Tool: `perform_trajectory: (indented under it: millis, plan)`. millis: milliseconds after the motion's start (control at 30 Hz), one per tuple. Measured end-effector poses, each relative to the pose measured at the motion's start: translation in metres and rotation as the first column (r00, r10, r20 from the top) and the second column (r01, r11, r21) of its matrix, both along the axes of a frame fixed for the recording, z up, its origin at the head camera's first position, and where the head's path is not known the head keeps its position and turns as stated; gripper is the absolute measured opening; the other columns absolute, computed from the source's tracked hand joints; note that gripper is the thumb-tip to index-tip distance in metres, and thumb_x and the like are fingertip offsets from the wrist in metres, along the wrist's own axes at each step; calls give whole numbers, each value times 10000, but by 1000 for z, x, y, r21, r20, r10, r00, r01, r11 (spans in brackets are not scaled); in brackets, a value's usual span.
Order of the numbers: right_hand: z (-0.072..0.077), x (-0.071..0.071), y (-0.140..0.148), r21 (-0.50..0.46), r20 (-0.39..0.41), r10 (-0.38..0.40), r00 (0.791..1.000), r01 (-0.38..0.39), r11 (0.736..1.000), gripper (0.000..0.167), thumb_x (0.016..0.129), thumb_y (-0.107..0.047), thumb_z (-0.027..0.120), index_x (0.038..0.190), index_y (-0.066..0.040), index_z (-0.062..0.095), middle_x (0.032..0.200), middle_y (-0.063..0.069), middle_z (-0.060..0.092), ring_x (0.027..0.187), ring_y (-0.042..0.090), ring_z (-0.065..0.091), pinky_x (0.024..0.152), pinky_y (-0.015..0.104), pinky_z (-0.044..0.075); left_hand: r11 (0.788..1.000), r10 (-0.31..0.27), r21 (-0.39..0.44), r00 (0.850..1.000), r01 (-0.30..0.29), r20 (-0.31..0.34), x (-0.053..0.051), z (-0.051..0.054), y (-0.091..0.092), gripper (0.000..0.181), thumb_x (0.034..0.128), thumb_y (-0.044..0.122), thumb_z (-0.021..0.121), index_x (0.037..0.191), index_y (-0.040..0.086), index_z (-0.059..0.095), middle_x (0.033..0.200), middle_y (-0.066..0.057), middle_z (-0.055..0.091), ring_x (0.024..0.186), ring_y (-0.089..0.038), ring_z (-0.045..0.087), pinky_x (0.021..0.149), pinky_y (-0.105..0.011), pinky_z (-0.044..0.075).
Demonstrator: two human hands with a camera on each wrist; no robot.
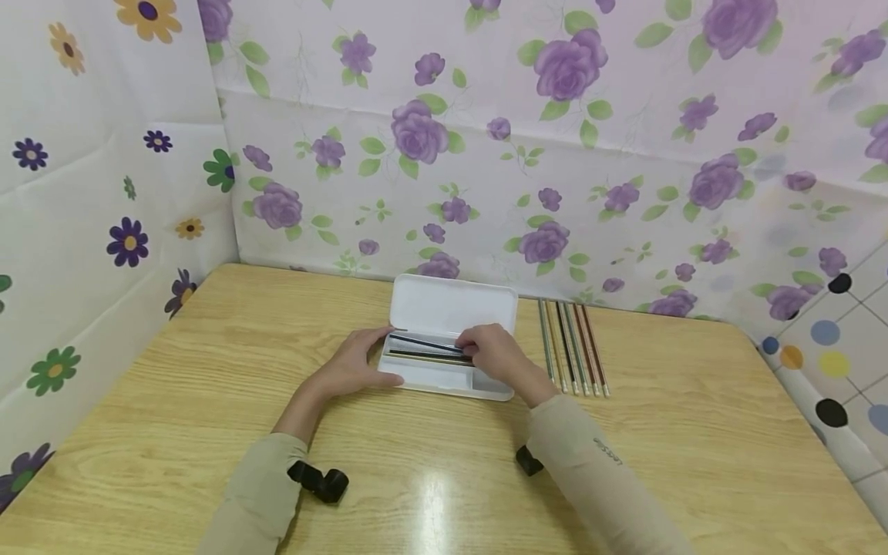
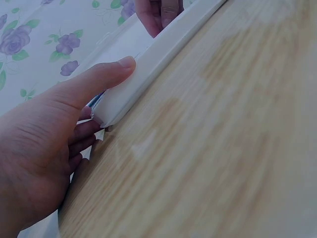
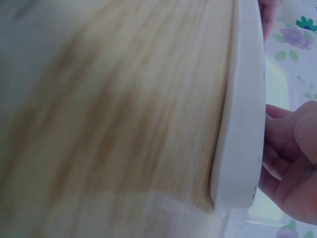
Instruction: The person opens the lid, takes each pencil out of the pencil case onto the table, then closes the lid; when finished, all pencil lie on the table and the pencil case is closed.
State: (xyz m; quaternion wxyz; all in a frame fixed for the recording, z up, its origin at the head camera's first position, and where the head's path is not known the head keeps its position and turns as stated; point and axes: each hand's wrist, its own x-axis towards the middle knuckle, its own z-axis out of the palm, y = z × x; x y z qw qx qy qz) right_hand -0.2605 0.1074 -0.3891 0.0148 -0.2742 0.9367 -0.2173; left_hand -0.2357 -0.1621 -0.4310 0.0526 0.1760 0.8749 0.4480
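Observation:
A white pencil case (image 1: 426, 375) lies on the table with its lid (image 1: 454, 301) raised at the back. My left hand (image 1: 354, 362) grips the left end of the case; the left wrist view shows the thumb on the front wall and the fingers around the end. Inside, a dark blue pencil (image 1: 419, 341) slants across the back, its right end at the fingertips of my right hand (image 1: 494, 351), which pinches it. In front of it lie a black pencil (image 1: 416, 353) and a yellowish pencil (image 1: 419, 358). The right wrist view hides the pencils behind the case wall.
To the right of the case, several pencils (image 1: 574, 347) in green, yellow, black and red-brown lie side by side, eraser ends toward me. The wooden table (image 1: 416, 447) meets a flowered cloth (image 1: 472, 177) at its back edge.

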Motion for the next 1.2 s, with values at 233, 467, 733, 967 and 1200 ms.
perform_trajectory:
  millis: [233, 467, 733, 967, 1200]
  plan:
    - [6, -1, 5, -93, 18, 24, 1000, -22, 995, 181, 900, 50, 606, 1024, -3, 727, 984, 97, 695, 927, 238, 639, 809, 356, 518, 1000, -4, -7, 1000, 4, -1, 1, 2, -1, 940, 732, 376, 841, 1473, 28, 380, 1474, -197, 357, 1370, -383, 242, 1096, -563, 209]
    - [16, 2, 9, -122, 100, 16, 995, -4, 993, 234, 925, 48, 581, 1126, 21, 698, 1035, 113, 669, 884, 210, 609, 761, 325, 512, 1000, -9, 4, 1000, 9, -4, 0, 1, -2, 937, 731, 383, 839, 1471, 31, 385, 1477, -196, 354, 1370, -387, 239, 1091, -575, 206]
    - [11, 4, 11, -74, 174, 54, 983, -42, 996, 237, 928, 58, 565, 1118, 29, 704, 1045, 123, 680, 958, 237, 627, 780, 306, 515, 1000, -16, 14, 1000, 16, -17, -1, 0, 0, 895, 725, 355, 849, 1450, 42, 427, 1469, -179, 375, 1364, -377, 256, 1095, -570, 198]
    - [13, 6, 13, -46, 173, 68, 982, -61, 997, 308, 912, 128, 483, 1102, 35, 707, 1077, 141, 679, 1011, 268, 611, 772, 310, 485, 1000, -12, 13, 1000, 12, -9, 0, 2, 1, 905, 727, 361, 848, 1455, 38, 417, 1472, -190, 363, 1364, -384, 246, 1092, -580, 200]
    - [19, 5, 19, -37, 174, 51, 983, -45, 998, 354, 904, 146, 455, 1151, 25, 677, 1079, 137, 639, 926, 224, 568, 767, 332, 473, 1000, -2, -7, 1000, 2, 5, 1, 1, 0, 937, 718, 382, 850, 1466, 42, 398, 1475, -183, 356, 1367, -372, 242, 1091, -568, 215]
